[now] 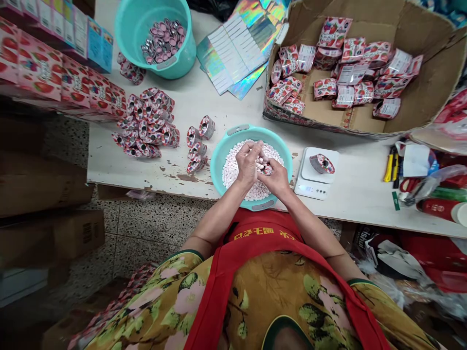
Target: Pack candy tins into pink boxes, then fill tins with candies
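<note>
Both my hands meet over a teal basin [228, 146] filled with small white candies [233, 167]. My left hand [248, 163] is cupped, fingers curled around a few white candies. My right hand [275, 177] grips a small pink strawberry-printed tin [267, 169] at its fingertips, touching the left hand. Another tin of the same kind [321, 164] lies on a white digital scale [315, 184] just right of the basin. A few filled tins [197, 148] stand left of the basin, beside a larger heap of them [146, 124].
A teal bucket [129, 29] at the back holds several tin parts. A cardboard box [401, 124] at the right rear contains wrapped strawberry packs. Holographic cards [239, 46] lie between them. Pink cartons [54, 78] stack at left; pens and clutter [397, 167] sit right.
</note>
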Demonstrator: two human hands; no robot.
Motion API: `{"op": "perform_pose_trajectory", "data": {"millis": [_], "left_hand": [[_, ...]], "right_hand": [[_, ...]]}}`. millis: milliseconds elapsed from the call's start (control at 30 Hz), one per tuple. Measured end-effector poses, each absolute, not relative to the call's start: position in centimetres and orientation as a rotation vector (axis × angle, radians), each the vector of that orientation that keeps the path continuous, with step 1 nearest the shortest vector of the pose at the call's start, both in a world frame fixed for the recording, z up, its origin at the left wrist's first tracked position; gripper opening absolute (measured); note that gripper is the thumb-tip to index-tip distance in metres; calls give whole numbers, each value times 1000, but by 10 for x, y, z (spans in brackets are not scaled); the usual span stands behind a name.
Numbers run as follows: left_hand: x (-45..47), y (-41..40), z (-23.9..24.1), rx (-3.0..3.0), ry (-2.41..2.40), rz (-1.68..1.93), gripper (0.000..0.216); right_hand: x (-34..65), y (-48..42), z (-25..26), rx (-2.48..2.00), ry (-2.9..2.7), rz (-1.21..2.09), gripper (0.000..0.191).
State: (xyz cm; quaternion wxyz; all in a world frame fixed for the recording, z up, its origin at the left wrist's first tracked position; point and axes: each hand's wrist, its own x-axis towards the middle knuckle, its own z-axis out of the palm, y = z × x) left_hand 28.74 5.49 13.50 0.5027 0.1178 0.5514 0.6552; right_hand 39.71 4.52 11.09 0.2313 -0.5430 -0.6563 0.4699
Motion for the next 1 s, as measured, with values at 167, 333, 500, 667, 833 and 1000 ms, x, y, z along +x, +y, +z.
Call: {"op": "perform_pose_trajectory", "data": {"millis": [167,333,500,667,833,1000], "left_hand": [[289,55,137,315,1317,1584,43],[289,55,142,318,1295,1608,43],[287,58,147,338,1275,1561,40],[290,57,151,348,1222,1559,39],[293,57,159,398,1154,1423,37],[254,66,143,222,1190,1518,29]], "right_hand": [[397,45,113,-1487,-1793,1275,32],[397,46,116,-1443,-1771,1281,34],[396,48,118,-1442,-1752,1286,34],[397,48,119,-1454,-1730,1285,32],[400,49,114,-1421,-1644,1371,35],[408,42,109,-1269,-1496,1497,42]]}}
